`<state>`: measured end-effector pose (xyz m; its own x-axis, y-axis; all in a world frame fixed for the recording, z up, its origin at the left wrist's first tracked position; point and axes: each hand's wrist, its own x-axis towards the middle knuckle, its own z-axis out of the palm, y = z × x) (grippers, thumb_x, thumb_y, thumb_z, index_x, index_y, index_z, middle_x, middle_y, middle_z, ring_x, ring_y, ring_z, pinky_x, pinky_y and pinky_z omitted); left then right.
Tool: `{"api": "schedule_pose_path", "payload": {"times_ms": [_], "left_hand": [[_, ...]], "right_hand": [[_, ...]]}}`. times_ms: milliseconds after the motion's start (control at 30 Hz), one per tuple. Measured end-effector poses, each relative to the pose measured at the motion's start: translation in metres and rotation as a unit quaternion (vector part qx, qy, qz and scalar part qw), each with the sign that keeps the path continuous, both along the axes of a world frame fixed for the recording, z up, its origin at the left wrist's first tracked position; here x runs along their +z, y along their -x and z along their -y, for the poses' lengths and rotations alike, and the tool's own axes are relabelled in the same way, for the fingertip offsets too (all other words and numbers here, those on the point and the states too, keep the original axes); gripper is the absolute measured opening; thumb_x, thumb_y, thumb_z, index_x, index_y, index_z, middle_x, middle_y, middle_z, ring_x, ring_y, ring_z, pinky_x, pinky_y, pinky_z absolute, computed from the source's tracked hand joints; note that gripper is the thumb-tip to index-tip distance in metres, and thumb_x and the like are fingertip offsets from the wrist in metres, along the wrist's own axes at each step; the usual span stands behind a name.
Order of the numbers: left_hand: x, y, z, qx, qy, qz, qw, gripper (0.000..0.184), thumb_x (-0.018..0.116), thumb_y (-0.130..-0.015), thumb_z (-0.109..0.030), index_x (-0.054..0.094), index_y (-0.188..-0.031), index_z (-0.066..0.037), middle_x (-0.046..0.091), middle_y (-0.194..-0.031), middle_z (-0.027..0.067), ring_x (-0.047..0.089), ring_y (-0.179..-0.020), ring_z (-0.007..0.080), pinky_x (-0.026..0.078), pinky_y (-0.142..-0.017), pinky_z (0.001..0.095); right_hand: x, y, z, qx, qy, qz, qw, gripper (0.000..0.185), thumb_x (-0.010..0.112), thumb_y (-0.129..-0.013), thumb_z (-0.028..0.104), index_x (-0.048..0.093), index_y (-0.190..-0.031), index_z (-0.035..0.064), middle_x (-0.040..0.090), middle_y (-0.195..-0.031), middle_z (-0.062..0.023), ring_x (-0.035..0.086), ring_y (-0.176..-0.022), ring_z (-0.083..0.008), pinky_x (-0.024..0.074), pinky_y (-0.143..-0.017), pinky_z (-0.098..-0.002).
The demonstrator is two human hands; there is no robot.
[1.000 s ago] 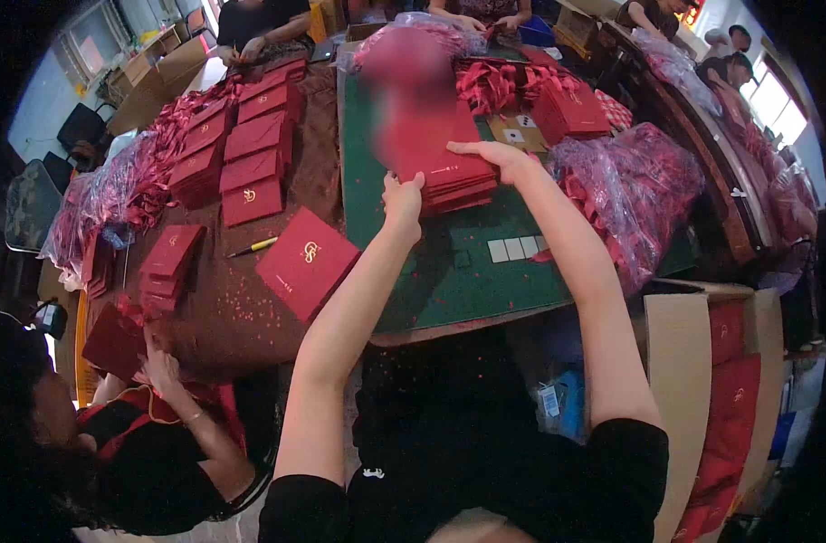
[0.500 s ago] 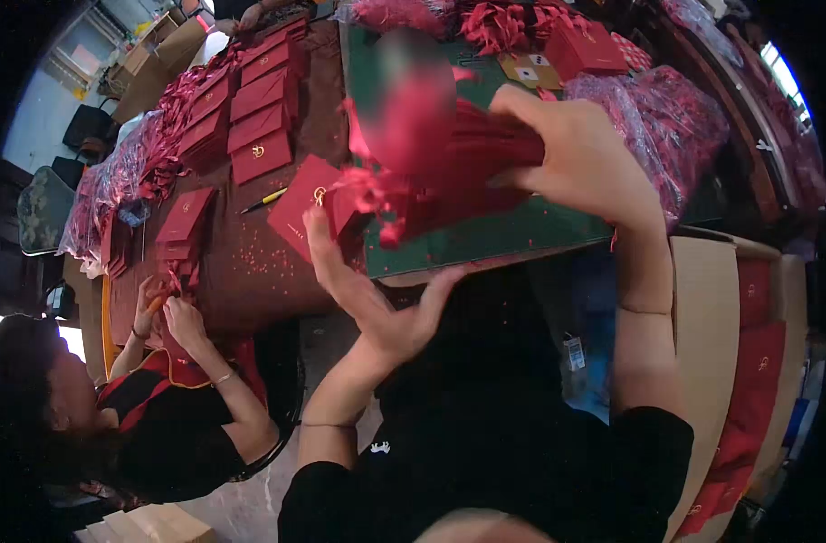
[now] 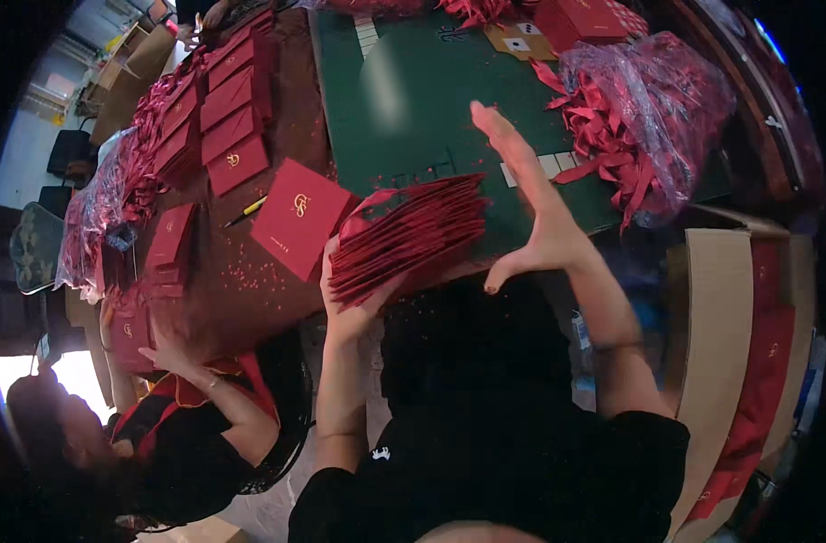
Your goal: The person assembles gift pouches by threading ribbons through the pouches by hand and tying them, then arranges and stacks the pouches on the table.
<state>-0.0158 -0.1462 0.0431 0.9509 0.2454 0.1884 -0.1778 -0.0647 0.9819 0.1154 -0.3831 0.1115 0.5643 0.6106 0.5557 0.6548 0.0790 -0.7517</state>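
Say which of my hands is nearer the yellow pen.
Left: your left hand, holding the red stack, is right of the pen and nearer your body; your right hand is farther right.

Matt paper envelopes, glossy plastic bag

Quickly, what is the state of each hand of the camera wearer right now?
Left hand: holding a stack of red envelopes.
Right hand: open, thumb apart from the fingers, holding nothing.
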Motion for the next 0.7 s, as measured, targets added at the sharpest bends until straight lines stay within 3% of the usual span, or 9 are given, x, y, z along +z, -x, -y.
{"api": "schedule_pose_path", "payload": {"times_ms": [33,100,133,333,433,533,567,667,700], "left_hand": [[0.014,0.000,0.008,-0.026,0.072,-0.012,0.997,0.056,0.078,-0.075,-0.007,0.048,-0.122,-0.004,0.063,-0.111,0.0113,0.063,-0.097,0.0229,0.055,-0.080,0.0375],[-0.013,0.003,0.004,-0.099,0.073,-0.019,0.992,0.071,0.080,-0.067,0.003,0.044,-0.128,-0.006,0.055,-0.124,0.0128,0.057,-0.111,0.0251,0.049,-0.095,0.0387],[0.005,-0.001,-0.002,-0.187,-0.189,-0.029,0.964,0.077,0.080,-0.070,-0.005,0.039,-0.135,-0.007,0.054,-0.128,0.0121,0.052,-0.117,0.0254,0.045,-0.100,0.0399],[0.007,-0.011,0.013,-0.184,0.191,-0.132,0.955,0.053,0.065,-0.087,-0.021,0.044,-0.133,-0.006,0.055,-0.127,0.0121,0.053,-0.116,0.0253,0.045,-0.097,0.0391],[0.015,-0.011,0.022,-0.129,0.395,-0.171,0.894,0.040,0.059,-0.093,-0.024,0.052,-0.127,-0.005,0.058,-0.122,0.0122,0.057,-0.109,0.0259,0.049,-0.090,0.0368],[-0.024,-0.004,0.011,-0.092,0.154,-0.137,0.974,0.039,0.056,-0.095,-0.024,0.052,-0.128,-0.005,0.057,-0.124,0.0117,0.057,-0.110,0.0259,0.049,-0.090,0.0371],[-0.022,-0.012,0.012,-0.162,0.599,-0.121,0.775,0.055,0.045,-0.096,-0.037,0.035,-0.142,-0.008,0.040,-0.142,0.0165,0.041,-0.129,0.0326,0.030,-0.112,0.0484],[-0.042,-0.013,0.008,-0.097,0.542,-0.119,0.826,0.037,0.057,-0.092,-0.021,0.052,-0.126,-0.006,0.055,-0.124,0.0126,0.054,-0.111,0.0263,0.045,-0.093,0.0394],[-0.037,-0.017,0.012,-0.066,0.513,-0.115,0.848,0.029,0.063,-0.090,-0.013,0.061,-0.118,-0.004,0.062,-0.115,0.0107,0.061,-0.102,0.0231,0.052,-0.083,0.0349]], "right_hand": [[-0.028,0.005,-0.002,0.037,-0.019,-0.088,0.995,0.142,0.091,-0.043,0.049,0.006,-0.150,0.0077,0.011,-0.155,-0.0166,0.013,-0.143,-0.0306,0.0118,-0.116,-0.0487],[-0.070,0.022,-0.009,0.059,-0.025,-0.125,0.990,0.150,0.091,-0.043,0.048,-0.006,-0.149,0.0085,0.003,-0.156,-0.0166,0.009,-0.144,-0.0305,0.0125,-0.116,-0.0474],[-0.077,0.029,-0.015,0.060,-0.058,-0.133,0.988,0.149,0.092,-0.045,0.046,-0.008,-0.149,0.0092,0.002,-0.156,-0.0160,0.009,-0.144,-0.0304,0.0136,-0.116,-0.0472],[-0.095,0.035,-0.036,0.005,-0.151,-0.093,0.984,0.113,0.093,-0.053,0.028,0.022,-0.139,0.0095,0.036,-0.134,-0.0138,0.041,-0.125,-0.0282,0.0376,-0.104,-0.0409],[-0.104,0.030,-0.042,-0.037,-0.174,-0.046,0.983,0.107,0.092,-0.055,0.024,0.026,-0.138,0.0090,0.041,-0.130,-0.0142,0.044,-0.123,-0.0281,0.0395,-0.101,-0.0404],[-0.112,0.034,-0.042,-0.039,-0.221,-0.076,0.972,0.089,0.086,-0.064,0.014,0.033,-0.135,0.0072,0.048,-0.127,-0.0160,0.050,-0.117,-0.0280,0.0427,-0.097,-0.0395],[-0.115,0.034,-0.041,-0.041,-0.238,-0.058,0.969,0.083,0.084,-0.068,0.011,0.035,-0.134,0.0066,0.049,-0.127,-0.0164,0.051,-0.115,-0.0272,0.0436,-0.095,-0.0385],[-0.090,0.020,-0.035,-0.084,-0.132,-0.042,0.987,0.070,0.073,-0.079,0.009,0.033,-0.137,0.0046,0.050,-0.128,-0.0147,0.051,-0.117,-0.0249,0.0441,-0.096,-0.0365],[-0.082,0.026,-0.034,-0.029,-0.130,-0.241,0.961,0.080,0.074,-0.080,0.016,0.025,-0.142,0.0043,0.043,-0.134,-0.0151,0.046,-0.123,-0.0284,0.0400,-0.100,-0.0404]]}}
